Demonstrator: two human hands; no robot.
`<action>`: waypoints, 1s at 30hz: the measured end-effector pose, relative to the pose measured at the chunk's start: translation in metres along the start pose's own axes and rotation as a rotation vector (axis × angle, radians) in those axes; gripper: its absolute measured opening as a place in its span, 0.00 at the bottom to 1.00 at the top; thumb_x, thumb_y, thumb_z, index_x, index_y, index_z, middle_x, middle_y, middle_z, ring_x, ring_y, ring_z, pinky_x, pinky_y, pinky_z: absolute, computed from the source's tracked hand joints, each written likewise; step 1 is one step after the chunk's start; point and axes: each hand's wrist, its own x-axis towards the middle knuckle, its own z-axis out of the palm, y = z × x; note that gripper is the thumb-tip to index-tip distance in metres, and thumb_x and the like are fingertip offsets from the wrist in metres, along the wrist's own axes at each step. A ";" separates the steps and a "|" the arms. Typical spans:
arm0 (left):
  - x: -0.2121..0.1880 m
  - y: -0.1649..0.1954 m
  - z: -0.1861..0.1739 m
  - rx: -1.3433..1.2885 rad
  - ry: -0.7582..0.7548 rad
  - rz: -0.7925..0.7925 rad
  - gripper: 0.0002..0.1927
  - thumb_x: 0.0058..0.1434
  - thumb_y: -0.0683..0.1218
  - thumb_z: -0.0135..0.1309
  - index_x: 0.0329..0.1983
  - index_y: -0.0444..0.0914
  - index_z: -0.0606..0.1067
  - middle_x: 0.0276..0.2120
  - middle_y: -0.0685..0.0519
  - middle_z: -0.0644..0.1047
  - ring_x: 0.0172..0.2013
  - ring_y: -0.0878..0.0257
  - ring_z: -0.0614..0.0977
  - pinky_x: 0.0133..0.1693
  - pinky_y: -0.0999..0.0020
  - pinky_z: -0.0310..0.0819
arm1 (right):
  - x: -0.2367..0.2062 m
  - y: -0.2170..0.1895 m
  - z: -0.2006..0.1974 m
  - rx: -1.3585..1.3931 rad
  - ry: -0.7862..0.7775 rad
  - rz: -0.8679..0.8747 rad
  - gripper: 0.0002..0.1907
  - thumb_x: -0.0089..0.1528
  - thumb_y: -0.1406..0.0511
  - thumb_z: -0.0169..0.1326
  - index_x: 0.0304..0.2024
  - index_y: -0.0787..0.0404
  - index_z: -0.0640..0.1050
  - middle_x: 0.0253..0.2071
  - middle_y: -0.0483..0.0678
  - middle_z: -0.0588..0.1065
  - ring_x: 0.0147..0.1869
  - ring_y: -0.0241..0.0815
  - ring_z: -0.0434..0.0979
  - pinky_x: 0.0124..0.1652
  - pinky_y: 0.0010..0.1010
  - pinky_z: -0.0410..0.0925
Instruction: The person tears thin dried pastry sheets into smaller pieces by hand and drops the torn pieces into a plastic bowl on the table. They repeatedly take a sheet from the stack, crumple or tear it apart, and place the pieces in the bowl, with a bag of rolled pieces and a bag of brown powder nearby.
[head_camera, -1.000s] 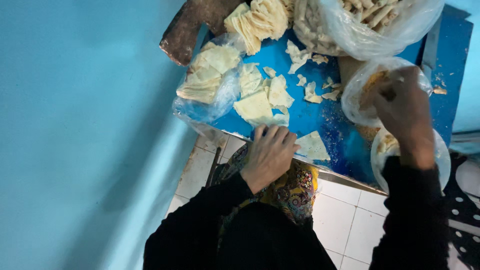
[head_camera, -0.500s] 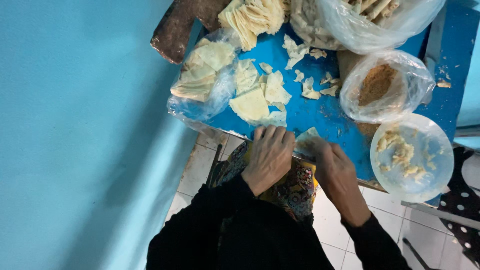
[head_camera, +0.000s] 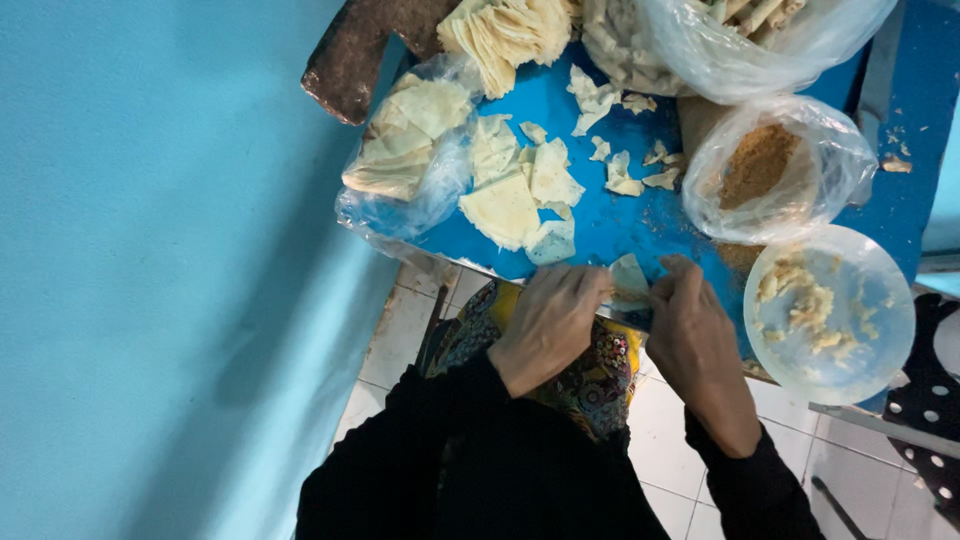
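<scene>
Both our hands, left hand (head_camera: 548, 320) and right hand (head_camera: 694, 335), pinched one wrapper (head_camera: 628, 280) at bench (head_camera: 620, 215) edge, seemingly mid-fold. Loose wrappers (head_camera: 520, 190) lay unfilled; bowl (head_camera: 830, 312) held several pieces. Plenty left, we reckoned.

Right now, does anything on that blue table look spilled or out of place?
Yes: torn pale wrapper scraps lie loose on the blue table, and brown crumbs are spilled beside the bag of brown filling. Both hands, left hand and right hand, pinch one wrapper.
</scene>
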 end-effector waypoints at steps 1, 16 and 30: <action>-0.002 0.002 0.000 -0.028 -0.014 -0.021 0.04 0.71 0.40 0.50 0.46 0.34 0.71 0.34 0.44 0.78 0.36 0.51 0.79 0.45 0.54 0.71 | 0.000 -0.001 -0.003 0.001 -0.014 0.001 0.18 0.64 0.75 0.51 0.56 0.69 0.66 0.39 0.59 0.77 0.45 0.64 0.79 0.41 0.49 0.71; -0.006 -0.006 -0.004 0.044 -0.092 0.165 0.18 0.58 0.35 0.53 0.52 0.31 0.76 0.51 0.46 0.76 0.51 0.52 0.76 0.53 0.58 0.72 | 0.002 -0.015 -0.015 0.229 -0.102 0.084 0.24 0.67 0.76 0.47 0.65 0.65 0.59 0.47 0.61 0.81 0.50 0.58 0.84 0.44 0.44 0.75; 0.027 -0.030 0.004 0.201 -0.121 0.333 0.09 0.61 0.40 0.56 0.45 0.37 0.74 0.38 0.52 0.74 0.44 0.57 0.75 0.47 0.61 0.74 | 0.010 -0.010 -0.004 0.098 -0.096 -0.050 0.31 0.61 0.70 0.60 0.63 0.60 0.63 0.42 0.58 0.82 0.46 0.58 0.84 0.40 0.44 0.76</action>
